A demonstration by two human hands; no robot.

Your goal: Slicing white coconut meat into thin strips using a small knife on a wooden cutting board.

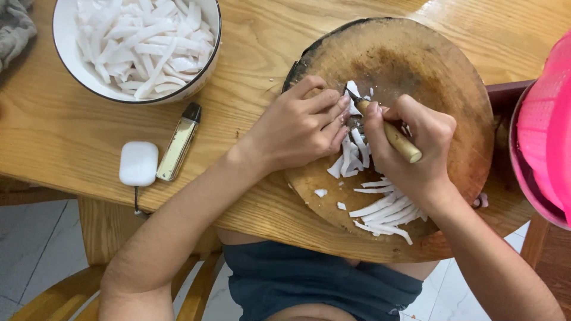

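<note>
Here the right hand [416, 148] is curled in a closed fist about the wooden handle of a small knife [386, 132], wrist bent, forearm entering from the lower right; the knife's long axis runs diagonally, butt of the handle toward the lower right, dark blade tip toward the upper left; the tip rests at a white piece [353, 90] near the centre of the round wooden chopping board [440, 65]. The left hand [297, 125] lies palm down, fingers [333, 116] extended and pressed together upon the white pieces just beside the blade; it pins rather than encloses. Cut white strips [383, 211] lie on the board's near edge; a bowl of white strips [140, 41] stands well apart at upper left.
</note>
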